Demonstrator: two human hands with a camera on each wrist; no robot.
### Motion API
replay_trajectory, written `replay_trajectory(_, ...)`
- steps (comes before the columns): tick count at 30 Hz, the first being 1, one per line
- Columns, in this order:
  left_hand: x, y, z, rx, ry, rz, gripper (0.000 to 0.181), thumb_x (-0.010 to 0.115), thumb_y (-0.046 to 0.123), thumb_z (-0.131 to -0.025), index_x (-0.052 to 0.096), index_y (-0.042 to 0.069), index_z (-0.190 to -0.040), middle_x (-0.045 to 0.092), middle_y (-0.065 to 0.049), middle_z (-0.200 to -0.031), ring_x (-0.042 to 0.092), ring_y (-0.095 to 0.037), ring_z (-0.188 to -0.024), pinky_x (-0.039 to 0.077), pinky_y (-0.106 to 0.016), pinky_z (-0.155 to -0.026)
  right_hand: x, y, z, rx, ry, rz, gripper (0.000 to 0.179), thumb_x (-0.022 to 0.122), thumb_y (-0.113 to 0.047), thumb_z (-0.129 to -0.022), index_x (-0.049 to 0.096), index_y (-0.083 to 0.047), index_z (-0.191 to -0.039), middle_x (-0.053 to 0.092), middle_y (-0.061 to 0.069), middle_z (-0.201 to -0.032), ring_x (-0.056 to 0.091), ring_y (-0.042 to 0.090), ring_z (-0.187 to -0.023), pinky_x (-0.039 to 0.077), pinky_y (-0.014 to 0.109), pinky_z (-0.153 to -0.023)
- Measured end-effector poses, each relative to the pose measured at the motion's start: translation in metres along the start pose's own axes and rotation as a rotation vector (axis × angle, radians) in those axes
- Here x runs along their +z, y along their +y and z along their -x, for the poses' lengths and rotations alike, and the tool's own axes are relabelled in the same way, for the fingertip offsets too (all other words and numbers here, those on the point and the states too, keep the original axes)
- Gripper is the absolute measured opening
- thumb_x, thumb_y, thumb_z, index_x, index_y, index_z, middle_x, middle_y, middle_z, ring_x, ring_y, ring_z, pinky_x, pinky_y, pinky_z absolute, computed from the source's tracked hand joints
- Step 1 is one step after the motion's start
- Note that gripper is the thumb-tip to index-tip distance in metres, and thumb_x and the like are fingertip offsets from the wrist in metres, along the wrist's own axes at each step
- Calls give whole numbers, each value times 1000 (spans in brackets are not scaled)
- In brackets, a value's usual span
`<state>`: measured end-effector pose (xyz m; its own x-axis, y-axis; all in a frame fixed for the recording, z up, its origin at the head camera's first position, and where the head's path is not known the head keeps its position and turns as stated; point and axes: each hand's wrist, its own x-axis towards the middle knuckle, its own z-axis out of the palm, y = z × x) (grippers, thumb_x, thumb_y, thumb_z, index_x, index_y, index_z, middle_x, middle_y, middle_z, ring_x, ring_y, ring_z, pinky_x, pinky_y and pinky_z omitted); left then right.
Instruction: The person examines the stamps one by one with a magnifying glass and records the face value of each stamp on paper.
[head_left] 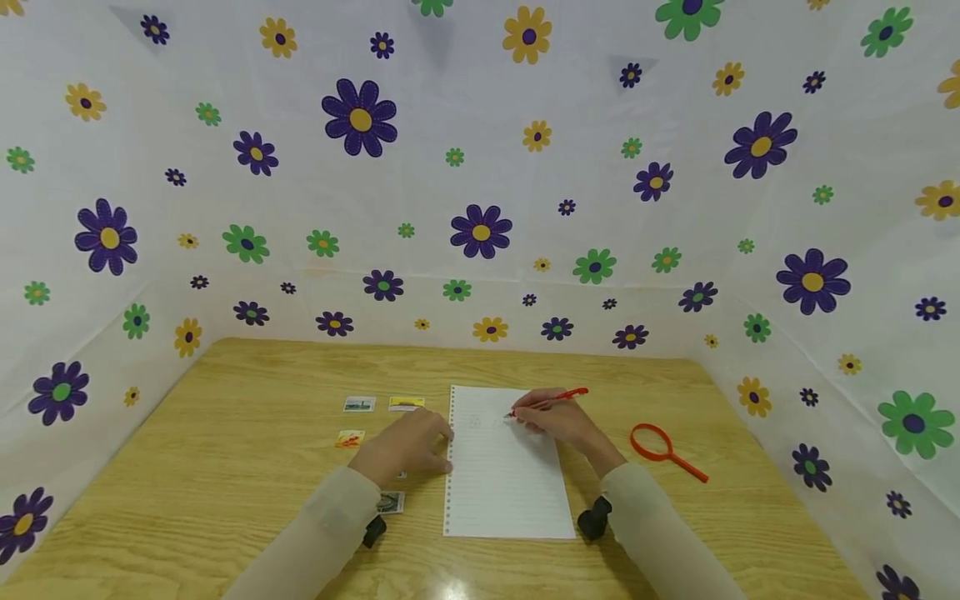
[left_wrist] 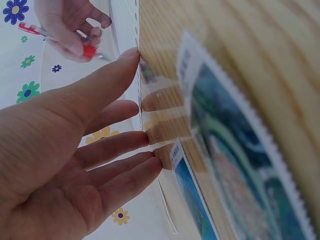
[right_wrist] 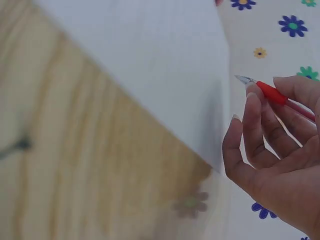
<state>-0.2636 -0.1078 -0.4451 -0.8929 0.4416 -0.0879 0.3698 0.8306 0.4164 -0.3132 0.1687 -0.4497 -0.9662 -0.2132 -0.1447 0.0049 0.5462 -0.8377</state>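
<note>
A white lined sheet of paper (head_left: 502, 492) with punched holes down its left side lies on the wooden table. My right hand (head_left: 558, 418) pinches a red pen (head_left: 573, 392) between thumb and fingers, its tip at the upper part of the sheet beside some faint pencil-like marks (head_left: 475, 422). In the right wrist view the pen's red grip (right_wrist: 271, 92) and metal tip show clearly. My left hand (head_left: 405, 446) rests with loosely bent fingers at the sheet's left edge, holding nothing. Under and beside it lie postage stamps, among them a green one (left_wrist: 235, 165) and a blue one (left_wrist: 192, 200).
A red magnifying glass (head_left: 688, 468) lies right of the sheet. Left of it are more stamps: a pale one (head_left: 359, 404), a yellow one (head_left: 407, 403) and an orange-red one (head_left: 349, 438). A flower-patterned white cloth (head_left: 420, 192) stands around the table's back and sides.
</note>
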Motion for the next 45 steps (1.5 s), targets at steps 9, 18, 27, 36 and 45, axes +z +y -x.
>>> replay_trajectory(9, 2, -1, -3, 4, 5, -27, 44, 86, 30, -84, 75, 8, -121, 70, -10, -134, 60, -33, -132, 47, -48, -115, -26, -8, 14, -267, -39, 69, 22, 64, -19, -102, 73, -3, -115, 73, 24, -113, 70, 37, -97, 60, 29, -83)
replay_trajectory(18, 6, 1, -2, -17, -11, -10, 44, 86, 30, -85, 74, 9, -122, 68, -9, -135, 58, -32, -133, 46, -49, -116, -43, -4, 39, -481, 77, 434, 15, 66, -1, -96, 74, 1, -109, 76, 18, -108, 69, 25, -94, 62, 36, -84)
replay_trajectory(27, 6, -1, -2, -8, -10, 5, 44, 87, 28, -84, 75, 8, -121, 69, -10, -135, 58, -33, -133, 46, -49, -115, -61, 4, 55, -422, 146, 565, 18, 70, 6, -90, 76, 1, -107, 75, 16, -99, 68, 22, -81, 63, 42, -77)
replay_trajectory(36, 5, -3, -2, -12, -12, 12, 44, 85, 29, -85, 74, 8, -123, 68, -9, -137, 58, -32, -134, 46, -49, -116, -77, 22, 64, -402, 175, 599, 21, 75, 9, -84, 77, 0, -103, 76, 10, -97, 66, 19, -81, 62, 38, -73)
replay_trajectory(45, 3, -3, 0, -16, -7, 14, 44, 85, 28, -85, 74, 8, -123, 67, -9, -137, 58, -32, -133, 46, -49, -116, -78, 35, 67, -336, 128, 614, 19, 75, 8, -84, 77, -2, -100, 74, 8, -93, 64, 16, -77, 59, 31, -69)
